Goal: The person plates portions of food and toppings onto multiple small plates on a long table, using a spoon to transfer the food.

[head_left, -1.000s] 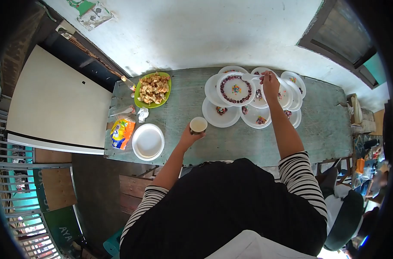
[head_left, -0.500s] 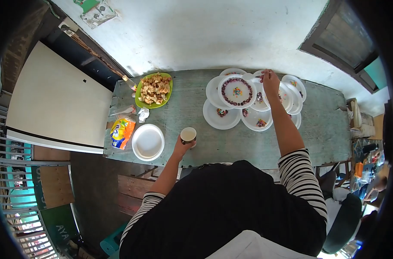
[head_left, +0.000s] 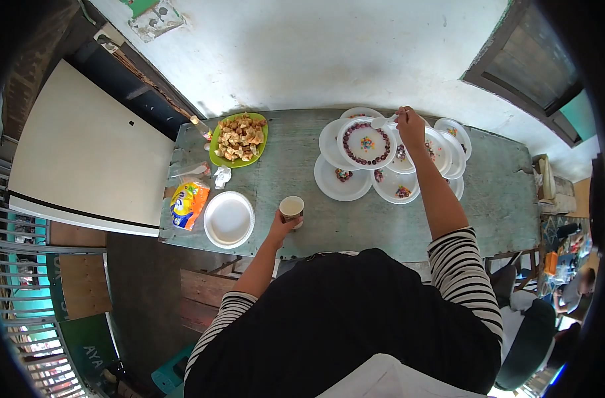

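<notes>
My left hand (head_left: 284, 225) is wrapped round a paper cup (head_left: 292, 207) near the table's front edge. At the back right, my right hand (head_left: 410, 125) grips a white plastic spoon (head_left: 383, 122), its bowl over the rim of the top plate. That white plate (head_left: 367, 156) has a ring of dark red pieces round a small heap of coloured bits. Several other white plates (head_left: 339, 182) lie around and under it, some with small heaps of coloured and dark pieces. What the spoon holds is too small to tell.
On the wooden table (head_left: 282, 152), a green plate (head_left: 263, 147) of fried food, a small bottle (head_left: 201, 126), crumpled tissue (head_left: 223, 176), an orange and yellow packet (head_left: 189, 204) and a stack of white plates (head_left: 229, 219) stand left. A person (head_left: 574, 289) is at far right.
My right hand has moved slightly left, and the spoon now shows clearly over the edge of the ringed plate. My left hand still holds the cup.
</notes>
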